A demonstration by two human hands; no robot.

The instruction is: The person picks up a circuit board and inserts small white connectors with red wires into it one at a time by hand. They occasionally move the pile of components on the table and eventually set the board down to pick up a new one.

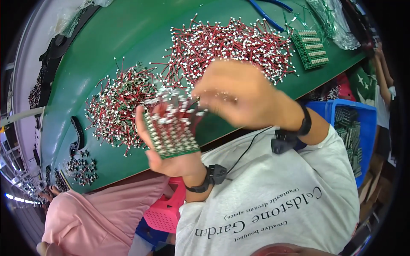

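Note:
My left hand (176, 165) is closed around the edges of a green circuit board panel (173, 136), tilted above the table. Rows of small white connectors cover the panel, and red wires with white ends stand up from its far part, blurred. Just beyond its far right corner, my right hand (241, 91) is bent with its fingers curled. Motion smears those fingers, so whether they hold a wire is unclear. Behind my right hand lies a big heap of short red wires with white plugs (230, 40). Left of the panel is another heap of wired pieces with small green boards (121, 102).
A similar panel (310, 49) lies far right beside blue-handled pliers (267, 15) and clear plastic bags (337, 25). Small dark parts (81, 168) lie near left. A blue bin of panels (358, 123) stands right; a pink basket (164, 213) is below the table edge. Someone in pink sits left.

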